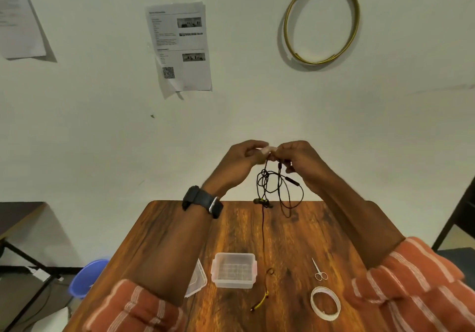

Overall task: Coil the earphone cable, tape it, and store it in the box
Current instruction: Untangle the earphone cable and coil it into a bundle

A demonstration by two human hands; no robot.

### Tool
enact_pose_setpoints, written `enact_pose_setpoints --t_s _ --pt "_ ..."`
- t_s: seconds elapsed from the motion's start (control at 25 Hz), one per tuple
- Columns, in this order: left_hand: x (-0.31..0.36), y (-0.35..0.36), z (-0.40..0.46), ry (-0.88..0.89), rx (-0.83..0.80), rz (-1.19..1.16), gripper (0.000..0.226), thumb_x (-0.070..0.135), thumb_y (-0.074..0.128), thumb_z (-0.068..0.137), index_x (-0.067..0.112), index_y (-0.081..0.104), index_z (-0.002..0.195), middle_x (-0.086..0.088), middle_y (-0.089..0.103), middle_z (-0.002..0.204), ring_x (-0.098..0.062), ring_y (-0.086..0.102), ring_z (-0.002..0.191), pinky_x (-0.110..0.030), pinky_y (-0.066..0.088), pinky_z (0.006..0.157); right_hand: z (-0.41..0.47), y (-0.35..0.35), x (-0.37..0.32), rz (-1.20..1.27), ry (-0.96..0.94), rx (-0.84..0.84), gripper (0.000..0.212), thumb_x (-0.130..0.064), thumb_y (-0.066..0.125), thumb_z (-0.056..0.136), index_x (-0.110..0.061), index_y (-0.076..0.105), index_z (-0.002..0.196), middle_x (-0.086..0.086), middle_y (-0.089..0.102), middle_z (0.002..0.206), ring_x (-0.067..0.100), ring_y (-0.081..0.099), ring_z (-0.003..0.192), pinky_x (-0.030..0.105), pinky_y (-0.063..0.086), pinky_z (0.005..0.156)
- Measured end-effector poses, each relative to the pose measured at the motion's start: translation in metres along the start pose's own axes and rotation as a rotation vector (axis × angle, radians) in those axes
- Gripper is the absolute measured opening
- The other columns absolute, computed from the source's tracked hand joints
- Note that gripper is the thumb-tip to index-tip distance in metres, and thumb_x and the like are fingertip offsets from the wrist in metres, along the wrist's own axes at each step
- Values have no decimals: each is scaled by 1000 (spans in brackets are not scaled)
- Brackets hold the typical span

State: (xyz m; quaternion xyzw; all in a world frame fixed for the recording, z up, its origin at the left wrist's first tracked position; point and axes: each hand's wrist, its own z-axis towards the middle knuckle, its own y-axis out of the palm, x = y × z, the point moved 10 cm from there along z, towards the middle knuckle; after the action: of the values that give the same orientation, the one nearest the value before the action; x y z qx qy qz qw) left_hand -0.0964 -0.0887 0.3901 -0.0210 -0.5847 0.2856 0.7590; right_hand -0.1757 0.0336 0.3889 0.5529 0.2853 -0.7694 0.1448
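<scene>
- One earphone cable [279,190], black, hangs in loose loops in the air above the far edge of the table, gathered at the top where both hands meet; one strand drops down to the tabletop and ends near the front in a yellow-and-black plug end [262,301].
- One small pale piece of tape [267,149] sits between the fingertips of the two hands, right at the top of the cable bundle.
- Left hand [243,157]: fingers curled in, pinching the tape piece and the cable top. One black watch [201,202] is on this wrist.
- Right hand [295,155]: fingers closed narrowly on the top of the cable bundle, touching the same tape piece.
- One clear plastic box [234,270] stands open on the table, near the front, with nothing visible in it.
- One clear lid [198,277] lies just left of the box, partly hidden by the left forearm.
- One roll of tape [325,303] lies flat at the front right of the table.
- One pair of small scissors [318,270] lies just behind the roll, blades closed.
- One wooden table [334,229] bears all of these.
- Two striped orange sleeves [411,280], pushed up both forearms.
</scene>
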Motion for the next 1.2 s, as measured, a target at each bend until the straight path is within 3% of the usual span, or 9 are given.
enact_pose_setpoints --t_s 0.2,0.32,0.44,0.52,0.64,0.76,0.88,1.0,1.2 --pt "8 7 13 -80 -171 -70 6 6 73 85 6 74 92 1 70 72 -11 60 60 -20 53 63 12 -21 -17 291 25 69 29 -19 61 91 -14 58 63 4 53 56 18 49 55 36 49 66" --pt "11 -43 19 -40 103 56 4 7 74 82 11 75 83 3 70 68 -8 61 60 -24 49 62 11 -40 -13 231 135 -62 25 -24 66 89 -8 63 70 -3 35 46 10 31 39 25 39 46" --pt "23 -76 16 56 338 359 8 25 78 78 22 71 76 4 68 63 -11 64 63 -25 47 62 10 -51 -23 -118 22 -122 17 -16 71 87 0 72 79 -3 51 50 10 48 48 28 52 59" --pt "25 -74 17 80 360 382 14 28 76 82 22 68 73 5 68 67 -10 62 67 -23 45 61 10 -51 -34 339 -32 -88 9 -2 62 90 -2 69 85 -2 57 54 14 58 57 41 58 86" --pt "13 -58 19 -11 286 55 23 23 67 92 15 62 71 0 70 75 -12 62 75 -25 42 70 10 -42 -48 877 -26 -190 17 -3 52 91 -12 62 101 -3 45 60 7 42 47 25 57 61" --pt "-2 -33 13 -133 149 -232 25 29 52 101 17 52 80 -10 74 98 -27 70 93 -37 46 82 12 -36 -66 937 -32 -303 24 -4 53 85 -15 61 104 5 61 91 6 48 55 12 38 41" --pt "-17 10 -1 -217 -105 -564 27 39 40 105 14 48 110 -16 72 95 -39 71 90 -51 49 95 17 -41 -85 927 -84 -264 41 1 51 82 -11 61 121 3 62 128 9 66 75 11 45 48" --pt "-16 64 -21 -198 -361 -537 43 41 43 103 16 49 138 -11 70 115 -29 66 103 -49 46 101 19 -34 -97 855 -131 -277 50 5 39 92 -5 52 139 -2 53 146 9 70 83 11 48 50" --pt "-3 116 -20 -122 -120 -301 44 32 68 92 25 54 132 5 67 99 -12 65 97 -27 48 86 17 -33 -102 927 -89 -334 48 2 39 88 4 51 135 7 53 142 31 69 109 26 60 62"
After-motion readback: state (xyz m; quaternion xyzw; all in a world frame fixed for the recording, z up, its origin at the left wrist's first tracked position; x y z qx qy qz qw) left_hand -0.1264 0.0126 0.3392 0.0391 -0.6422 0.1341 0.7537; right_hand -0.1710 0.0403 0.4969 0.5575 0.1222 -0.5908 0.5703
